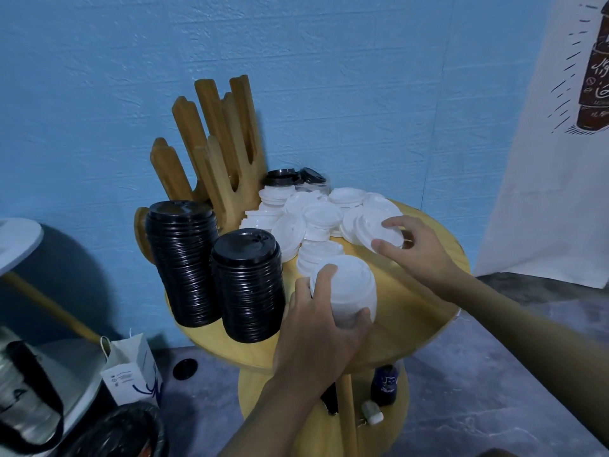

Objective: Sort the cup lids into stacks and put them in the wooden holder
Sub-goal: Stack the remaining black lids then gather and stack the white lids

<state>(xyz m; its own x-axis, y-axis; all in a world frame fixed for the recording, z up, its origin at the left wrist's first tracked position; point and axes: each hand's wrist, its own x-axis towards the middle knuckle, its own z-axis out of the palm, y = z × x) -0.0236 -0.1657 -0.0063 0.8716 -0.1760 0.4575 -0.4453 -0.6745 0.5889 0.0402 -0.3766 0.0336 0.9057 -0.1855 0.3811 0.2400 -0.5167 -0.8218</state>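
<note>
Our left hand [324, 319] grips a short stack of white lids [349, 291] above the round table [412, 311], while our right hand [417, 250] pinches one loose white lid [384, 234] from the heap. Two black stacks [214, 268] stand finished, but the wooden holder [214, 143] looks empty, so we judge most work remains.

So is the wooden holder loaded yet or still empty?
Empty, as far as visible: the wooden holder shows bare slots, while both black lid stacks stand on the round table.
</note>
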